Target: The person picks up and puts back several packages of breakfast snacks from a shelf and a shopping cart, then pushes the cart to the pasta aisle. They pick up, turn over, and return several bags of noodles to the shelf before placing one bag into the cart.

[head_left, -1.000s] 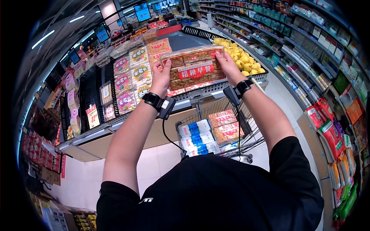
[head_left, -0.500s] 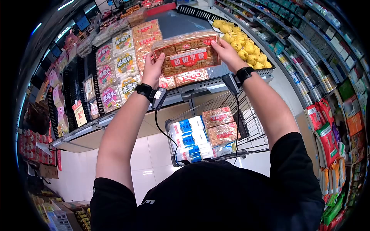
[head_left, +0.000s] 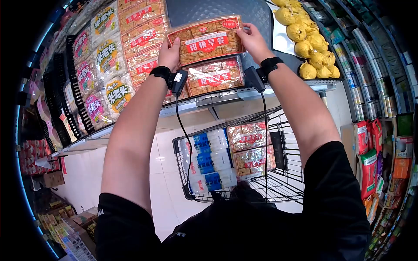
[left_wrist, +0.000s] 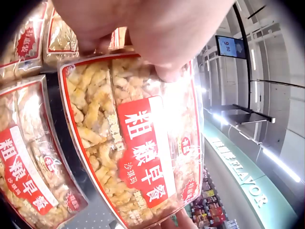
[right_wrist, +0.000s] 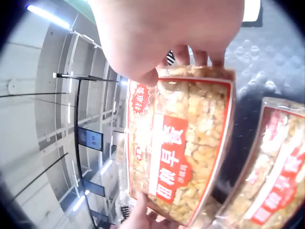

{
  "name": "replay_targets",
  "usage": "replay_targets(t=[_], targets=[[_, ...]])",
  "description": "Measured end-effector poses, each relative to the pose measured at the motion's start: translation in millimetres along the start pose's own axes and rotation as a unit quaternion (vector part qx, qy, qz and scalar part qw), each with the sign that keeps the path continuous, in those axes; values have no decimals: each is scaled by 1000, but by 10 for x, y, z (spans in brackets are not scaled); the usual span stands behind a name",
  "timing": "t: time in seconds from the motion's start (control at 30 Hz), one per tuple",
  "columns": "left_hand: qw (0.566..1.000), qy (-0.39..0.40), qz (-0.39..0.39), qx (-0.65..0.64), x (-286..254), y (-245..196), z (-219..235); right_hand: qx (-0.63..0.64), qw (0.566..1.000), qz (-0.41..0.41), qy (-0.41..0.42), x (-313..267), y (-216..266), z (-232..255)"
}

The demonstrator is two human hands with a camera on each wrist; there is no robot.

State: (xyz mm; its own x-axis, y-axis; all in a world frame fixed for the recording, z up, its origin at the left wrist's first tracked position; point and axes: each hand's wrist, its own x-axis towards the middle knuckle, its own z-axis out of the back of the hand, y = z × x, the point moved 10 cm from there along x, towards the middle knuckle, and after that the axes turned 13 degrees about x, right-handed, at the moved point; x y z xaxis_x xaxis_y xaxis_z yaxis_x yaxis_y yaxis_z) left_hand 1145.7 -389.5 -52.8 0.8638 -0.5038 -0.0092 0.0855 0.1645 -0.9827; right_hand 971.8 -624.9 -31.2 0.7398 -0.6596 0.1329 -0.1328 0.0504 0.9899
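Observation:
Both hands hold one clear pack of golden snack blocks with a red label (head_left: 206, 40), just over the display counter. The left hand (head_left: 169, 55) grips its left end, thumb on the front face; in the left wrist view that thumb presses near the pack's end (left_wrist: 138, 119). At the right end is the right hand (head_left: 254, 42), thumb on the front and fingers behind the edge, as the right wrist view of the pack (right_wrist: 190, 143) also shows. A matching pack (head_left: 214, 77) lies on the counter directly below the held one.
More matching packs (head_left: 143, 39) and white puffed-snack packs (head_left: 106, 56) fill the counter's left. Yellow-wrapped items (head_left: 308, 41) lie at its right. Below stands a wire cart (head_left: 287, 174) holding white-and-blue packs (head_left: 212, 161) and two red-labelled packs (head_left: 254, 158). Shelves line the right.
The view has tilted down and come closer to the counter. The held pack has come lower over the counter's front, with both hands still gripping its ends.

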Motion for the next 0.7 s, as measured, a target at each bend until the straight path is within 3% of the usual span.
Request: replay_targets(t=[0.07,0.1,0.17,0.2,0.23,0.27,0.43,0.57,0.6,0.67,0.7], targets=[[999,-12,8,36,136,188,-16,39,999,-18,16,67,-278,-54],[992,-31,-15,123,297,341,42,80,996,-27,30,77,-370,-96],[944,-46,-43,323,476,512,109,47,998,-39,33,167,-675,-110],[944,-43,-39,326,473,551,79,12,998,-43,36,218,-809,-114],[864,-115,-106,478,376,344,85,13,998,-49,35,260,-923,-116],[751,-178,-170,612,235,136,28,16,997,-54,52,265,-1038,-149],[766,-85,-148,619,245,253,-18,53,989,-92,106,158,-1123,-299],[789,-107,-112,594,113,191,-5,-16,984,-99,147,176,-1212,-272],[796,-130,-187,561,-21,55,-60,-114,990,-67,59,31,-954,-116],[892,-132,-174,397,-307,33,-75,138,979,-145,47,-275,-904,-13],[941,-100,-152,287,-588,33,-168,45,999,20,5,-425,-521,206]])
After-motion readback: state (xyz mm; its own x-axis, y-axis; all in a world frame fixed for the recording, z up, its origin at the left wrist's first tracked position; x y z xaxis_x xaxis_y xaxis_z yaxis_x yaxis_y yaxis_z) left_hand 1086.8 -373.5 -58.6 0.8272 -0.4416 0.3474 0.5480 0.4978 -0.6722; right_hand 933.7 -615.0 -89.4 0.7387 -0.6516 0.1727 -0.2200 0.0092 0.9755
